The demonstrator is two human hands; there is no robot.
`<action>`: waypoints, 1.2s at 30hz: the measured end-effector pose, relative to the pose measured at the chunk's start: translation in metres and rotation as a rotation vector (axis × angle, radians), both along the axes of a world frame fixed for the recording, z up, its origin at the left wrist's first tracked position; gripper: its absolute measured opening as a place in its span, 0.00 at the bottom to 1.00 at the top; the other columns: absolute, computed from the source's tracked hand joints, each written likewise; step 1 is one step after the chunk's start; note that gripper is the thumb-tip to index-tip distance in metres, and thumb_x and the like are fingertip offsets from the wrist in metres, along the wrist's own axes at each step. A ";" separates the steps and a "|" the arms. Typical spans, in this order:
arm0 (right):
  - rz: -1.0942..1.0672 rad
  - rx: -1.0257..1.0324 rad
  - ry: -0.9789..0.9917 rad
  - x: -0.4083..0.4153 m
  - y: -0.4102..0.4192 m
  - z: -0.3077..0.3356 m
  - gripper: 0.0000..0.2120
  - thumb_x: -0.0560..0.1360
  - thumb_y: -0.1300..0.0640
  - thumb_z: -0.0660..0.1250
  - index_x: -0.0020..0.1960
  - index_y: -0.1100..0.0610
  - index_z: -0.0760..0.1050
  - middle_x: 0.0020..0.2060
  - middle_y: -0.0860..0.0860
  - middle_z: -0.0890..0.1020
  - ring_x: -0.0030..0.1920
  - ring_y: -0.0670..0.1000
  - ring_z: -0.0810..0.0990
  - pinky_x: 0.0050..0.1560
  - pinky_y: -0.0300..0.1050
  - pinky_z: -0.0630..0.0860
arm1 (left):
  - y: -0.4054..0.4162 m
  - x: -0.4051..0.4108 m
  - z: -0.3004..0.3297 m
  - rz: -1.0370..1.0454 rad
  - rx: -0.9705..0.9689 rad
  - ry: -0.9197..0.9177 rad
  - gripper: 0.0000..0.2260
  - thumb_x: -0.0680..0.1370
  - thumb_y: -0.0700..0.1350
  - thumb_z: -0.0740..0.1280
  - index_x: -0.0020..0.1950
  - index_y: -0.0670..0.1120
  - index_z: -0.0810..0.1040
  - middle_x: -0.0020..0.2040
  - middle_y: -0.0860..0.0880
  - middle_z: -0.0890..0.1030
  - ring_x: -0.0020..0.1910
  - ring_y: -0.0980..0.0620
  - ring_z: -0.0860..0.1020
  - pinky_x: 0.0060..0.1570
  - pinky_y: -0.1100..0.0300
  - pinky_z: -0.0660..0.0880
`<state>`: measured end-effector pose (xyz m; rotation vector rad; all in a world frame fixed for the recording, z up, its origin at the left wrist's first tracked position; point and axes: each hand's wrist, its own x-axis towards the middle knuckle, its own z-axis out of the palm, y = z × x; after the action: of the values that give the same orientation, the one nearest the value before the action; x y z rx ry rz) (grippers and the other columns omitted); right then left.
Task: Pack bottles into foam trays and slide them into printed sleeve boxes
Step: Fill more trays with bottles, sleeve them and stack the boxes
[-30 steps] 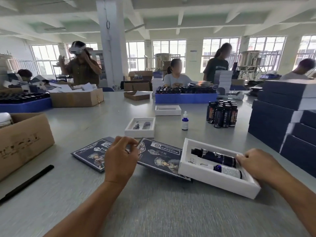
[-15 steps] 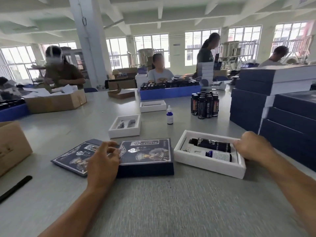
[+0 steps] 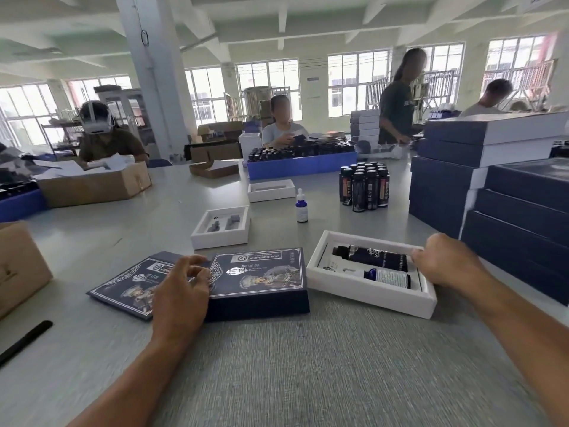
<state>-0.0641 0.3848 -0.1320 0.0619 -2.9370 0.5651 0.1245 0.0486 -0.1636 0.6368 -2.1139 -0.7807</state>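
1. Sleeve box (image 3: pixel 258 280) now stands popped open and squared on the worktop (image 3: pixel 308 365), no longer flattened; left hand (image 3: pixel 181 291) pinches its left end.
2. Foam tray (image 3: pixel 369 292) with both bottles lies just beside its mouth, right hand (image 3: pixel 446 263) curled on the far end, ready to slide in.

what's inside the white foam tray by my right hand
The foam tray holds a dark bottle and a smaller blue dropper bottle, lying side by side. Your right hand covers its right end.
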 end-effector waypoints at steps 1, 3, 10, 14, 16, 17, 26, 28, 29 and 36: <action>0.000 -0.003 -0.005 0.001 0.000 0.000 0.13 0.78 0.56 0.65 0.35 0.57 0.70 0.32 0.54 0.76 0.32 0.52 0.74 0.29 0.43 0.62 | -0.001 0.000 0.000 -0.005 0.010 0.006 0.09 0.79 0.43 0.66 0.59 0.50 0.77 0.51 0.50 0.81 0.49 0.52 0.76 0.49 0.56 0.69; 0.001 -0.010 -0.014 0.002 0.000 0.000 0.12 0.77 0.56 0.65 0.36 0.57 0.70 0.32 0.54 0.76 0.33 0.52 0.74 0.29 0.43 0.62 | -0.003 0.000 -0.001 -0.016 0.027 0.016 0.08 0.79 0.42 0.66 0.57 0.52 0.77 0.49 0.50 0.81 0.48 0.52 0.76 0.48 0.57 0.68; 0.006 -0.009 -0.019 0.004 0.000 0.000 0.12 0.78 0.55 0.65 0.37 0.57 0.71 0.33 0.54 0.77 0.33 0.52 0.75 0.29 0.43 0.63 | -0.007 -0.001 -0.001 -0.042 0.065 0.011 0.08 0.79 0.42 0.65 0.54 0.55 0.76 0.49 0.51 0.80 0.48 0.53 0.76 0.48 0.56 0.67; 0.055 -0.006 -0.015 0.010 -0.005 0.003 0.13 0.77 0.57 0.65 0.34 0.58 0.72 0.30 0.53 0.75 0.30 0.52 0.73 0.29 0.42 0.63 | -0.005 0.000 -0.002 -0.037 0.037 0.005 0.08 0.80 0.42 0.65 0.56 0.54 0.76 0.50 0.51 0.80 0.47 0.55 0.76 0.46 0.57 0.68; 0.114 0.015 -0.041 0.013 -0.011 0.005 0.12 0.77 0.56 0.64 0.35 0.58 0.72 0.31 0.52 0.75 0.30 0.51 0.73 0.29 0.42 0.63 | -0.003 0.000 -0.002 -0.033 0.011 0.001 0.08 0.80 0.42 0.64 0.57 0.53 0.76 0.51 0.51 0.80 0.43 0.59 0.75 0.44 0.58 0.68; 0.137 0.029 -0.055 0.015 -0.013 0.006 0.12 0.77 0.56 0.63 0.36 0.57 0.72 0.32 0.53 0.75 0.31 0.51 0.73 0.29 0.43 0.63 | -0.003 0.000 -0.001 -0.032 0.004 0.001 0.09 0.80 0.42 0.64 0.58 0.52 0.76 0.51 0.50 0.81 0.43 0.59 0.75 0.44 0.58 0.69; 0.206 0.013 -0.088 0.014 -0.010 0.008 0.16 0.78 0.54 0.64 0.32 0.56 0.68 0.29 0.52 0.72 0.29 0.50 0.69 0.30 0.42 0.63 | -0.002 0.000 -0.002 -0.078 0.028 -0.079 0.12 0.80 0.44 0.65 0.63 0.47 0.77 0.60 0.47 0.79 0.54 0.53 0.75 0.52 0.59 0.69; 0.213 0.013 -0.085 0.014 -0.010 0.008 0.16 0.78 0.54 0.64 0.33 0.56 0.68 0.29 0.51 0.71 0.29 0.50 0.69 0.30 0.42 0.63 | -0.004 0.000 -0.002 -0.140 0.066 -0.133 0.14 0.80 0.48 0.65 0.65 0.49 0.77 0.61 0.48 0.79 0.56 0.53 0.76 0.56 0.56 0.71; 0.214 0.021 -0.084 0.014 -0.009 0.008 0.16 0.78 0.54 0.64 0.33 0.56 0.68 0.29 0.51 0.71 0.29 0.50 0.69 0.30 0.42 0.63 | -0.003 0.000 -0.002 -0.166 0.079 -0.154 0.15 0.79 0.50 0.66 0.65 0.51 0.77 0.62 0.48 0.79 0.58 0.52 0.76 0.58 0.55 0.72; 0.237 0.117 -0.063 0.014 -0.008 0.013 0.18 0.78 0.55 0.65 0.30 0.56 0.67 0.27 0.51 0.71 0.28 0.49 0.68 0.28 0.43 0.61 | 0.003 0.001 0.002 -0.262 0.213 -0.074 0.16 0.78 0.48 0.68 0.66 0.55 0.75 0.68 0.50 0.75 0.66 0.53 0.72 0.61 0.59 0.68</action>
<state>-0.0500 0.3767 -0.1194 0.4171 -3.0431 0.4306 0.1253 0.0517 -0.1612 0.5100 -2.2281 -1.1554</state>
